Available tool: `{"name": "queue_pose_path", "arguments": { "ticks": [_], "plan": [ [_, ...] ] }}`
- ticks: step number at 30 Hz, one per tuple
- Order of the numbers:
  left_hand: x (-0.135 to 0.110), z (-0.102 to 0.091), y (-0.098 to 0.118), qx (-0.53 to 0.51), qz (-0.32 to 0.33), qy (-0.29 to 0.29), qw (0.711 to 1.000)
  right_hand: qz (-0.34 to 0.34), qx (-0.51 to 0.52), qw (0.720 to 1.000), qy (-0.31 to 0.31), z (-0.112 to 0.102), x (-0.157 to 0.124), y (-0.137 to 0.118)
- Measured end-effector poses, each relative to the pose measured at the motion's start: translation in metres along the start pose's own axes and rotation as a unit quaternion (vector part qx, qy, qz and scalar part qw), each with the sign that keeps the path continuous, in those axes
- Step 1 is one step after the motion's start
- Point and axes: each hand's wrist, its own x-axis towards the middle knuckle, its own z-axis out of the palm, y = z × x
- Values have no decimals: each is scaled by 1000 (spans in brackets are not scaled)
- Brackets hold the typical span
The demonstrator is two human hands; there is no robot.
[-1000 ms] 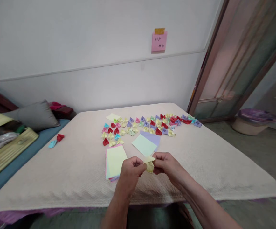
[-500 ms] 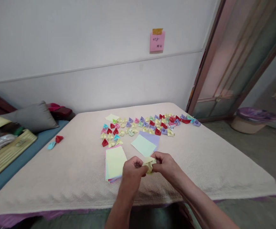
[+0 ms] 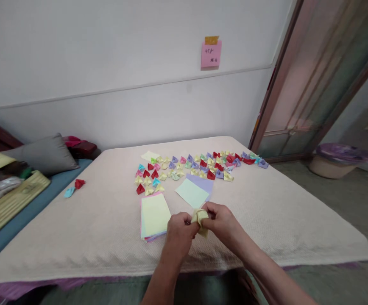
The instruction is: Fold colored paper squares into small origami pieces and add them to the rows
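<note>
A pale yellow folded paper piece [image 3: 200, 217] is held between both hands over the near part of the covered table. My left hand [image 3: 180, 231] is closed on its left side, thumb on top. From the right, my right hand [image 3: 220, 218] pinches it, and its fingertips partly hide the folds. Just beyond lie a pale green sheet [image 3: 192, 192] and a purple sheet [image 3: 205, 183] partly under it. Left of my left hand is a stack of coloured paper [image 3: 154, 215], yellow on top. Many small folded paper pieces [image 3: 174, 174] in several colours stand farther back.
A cream cloth [image 3: 107, 220] covers the table. A red folded piece [image 3: 79, 183] and a blue one [image 3: 69, 192] lie at the left. Beyond the left edge are a grey cushion [image 3: 46, 154] and a bamboo mat [image 3: 15, 201]. A bin [image 3: 332, 163] stands on the floor at right.
The yellow paper has been turned between the fingers and now hangs more upright. My left hand has shifted slightly right, closer to my right hand.
</note>
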Motion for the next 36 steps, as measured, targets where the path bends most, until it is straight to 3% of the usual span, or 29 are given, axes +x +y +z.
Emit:
{"name": "queue_pose_path", "arguments": {
  "ticks": [14,19,25,31,36],
  "plan": [
    [2,-1,-2,-76,-4,-26,997,-13,-44,999,30,-1,0,-5],
    [1,-2,1,-50,16,8,999,-33,-58,997,30,-1,-3,-7],
    [2,1,0,-20,37,31,999,-103,-167,978,63,2,-8,-11],
    [2,-2,-1,-35,28,-2,999,-60,-84,994,48,2,-6,-14],
    [3,-1,-1,-11,46,-11,999,-81,-72,992,62,2,-4,-11]
  ]
}}
